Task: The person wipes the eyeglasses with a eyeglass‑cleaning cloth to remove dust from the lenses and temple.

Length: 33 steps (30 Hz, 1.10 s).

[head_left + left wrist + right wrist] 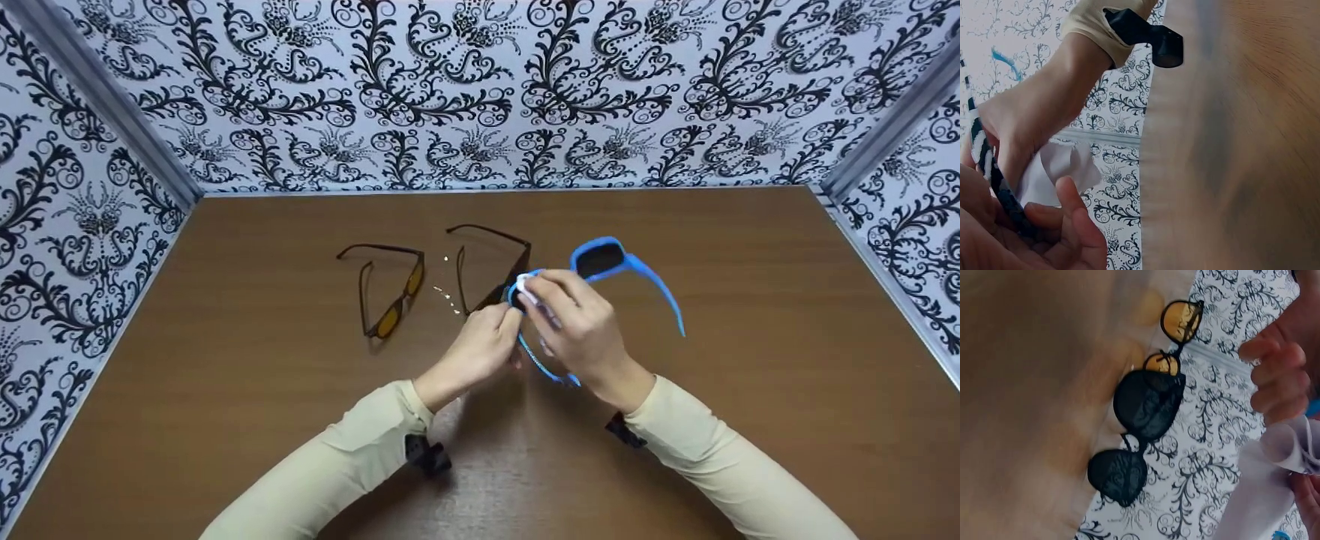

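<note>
Blue-framed sunglasses [611,245] with dark lenses are held up over the table, one temple stretching out to the right. My left hand [484,337] grips them by the near lens end. Its curled fingers [1280,377] show in the right wrist view. A patterned temple [988,163] of the sunglasses crosses the left palm in the left wrist view. My right hand [583,326] pinches a whitish cloth [524,283] against the near lens, most of which the fingers hide. The cloth [1258,489] hangs down in loose folds in the right wrist view.
Glasses with amber lenses [388,321] stand unfolded on the wooden table [247,420] at the left. Black sunglasses [1148,405] lie between them and my hands. Small pale specks [448,297] dot the wood. Patterned walls [480,97] enclose the back and sides.
</note>
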Each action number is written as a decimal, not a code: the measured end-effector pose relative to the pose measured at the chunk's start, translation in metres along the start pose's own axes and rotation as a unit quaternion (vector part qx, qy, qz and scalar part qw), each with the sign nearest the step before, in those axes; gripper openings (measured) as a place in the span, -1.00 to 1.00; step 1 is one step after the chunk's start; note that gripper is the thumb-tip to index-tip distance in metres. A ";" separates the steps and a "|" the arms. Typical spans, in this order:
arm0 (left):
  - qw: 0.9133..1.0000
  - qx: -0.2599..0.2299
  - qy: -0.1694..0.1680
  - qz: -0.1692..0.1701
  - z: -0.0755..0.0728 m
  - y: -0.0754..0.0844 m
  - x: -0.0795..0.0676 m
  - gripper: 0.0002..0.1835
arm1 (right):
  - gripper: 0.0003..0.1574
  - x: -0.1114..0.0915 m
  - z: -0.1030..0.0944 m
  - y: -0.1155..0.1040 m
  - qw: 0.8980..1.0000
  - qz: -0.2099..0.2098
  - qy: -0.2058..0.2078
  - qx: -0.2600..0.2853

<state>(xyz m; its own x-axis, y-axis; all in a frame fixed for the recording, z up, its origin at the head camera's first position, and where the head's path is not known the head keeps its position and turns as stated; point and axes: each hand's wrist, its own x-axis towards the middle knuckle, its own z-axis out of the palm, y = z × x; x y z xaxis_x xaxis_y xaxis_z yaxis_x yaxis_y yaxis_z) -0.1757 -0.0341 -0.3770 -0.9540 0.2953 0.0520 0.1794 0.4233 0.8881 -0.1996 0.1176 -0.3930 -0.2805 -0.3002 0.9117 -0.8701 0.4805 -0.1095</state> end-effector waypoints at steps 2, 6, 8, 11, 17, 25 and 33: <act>1.000 -0.001 -0.006 -0.007 -0.001 -0.001 0.002 -0.64 | -0.82 -0.002 0.001 0.000 0.999 -0.005 -0.034 0.012; 0.999 -0.019 -0.008 -0.036 -0.005 -0.004 0.002 -0.63 | -0.84 -0.007 -0.005 0.003 0.995 -0.014 -0.100 0.024; 0.998 -0.027 -0.021 -0.054 -0.005 -0.006 0.002 -0.65 | -0.88 -0.008 -0.008 0.006 0.995 -0.018 -0.102 -0.002; 0.996 -0.028 -0.050 -0.073 -0.007 -0.007 0.002 -0.69 | -0.92 -0.007 -0.009 0.008 0.994 -0.026 -0.085 -0.057; 0.992 -0.019 -0.089 -0.085 -0.013 -0.001 0.009 -0.68 | -0.89 -0.002 -0.011 0.007 0.990 -0.015 -0.137 -0.004; 0.988 0.037 -0.117 -0.089 -0.018 -0.001 0.013 -0.66 | -0.89 -0.001 -0.015 0.008 0.985 -0.024 -0.157 -0.064; 0.989 0.057 -0.114 -0.075 -0.021 0.002 0.016 -0.66 | -0.89 -0.002 -0.011 0.006 0.984 -0.043 -0.152 -0.080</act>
<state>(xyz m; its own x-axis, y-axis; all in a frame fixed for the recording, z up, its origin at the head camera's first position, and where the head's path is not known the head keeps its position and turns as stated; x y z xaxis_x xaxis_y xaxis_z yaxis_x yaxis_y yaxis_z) -0.1959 -0.0466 -0.3651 -0.8953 0.4020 -0.1921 0.0784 0.5665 0.8203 -0.2001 0.1307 -0.3907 -0.3387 -0.5663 0.7514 -0.8278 0.5590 0.0482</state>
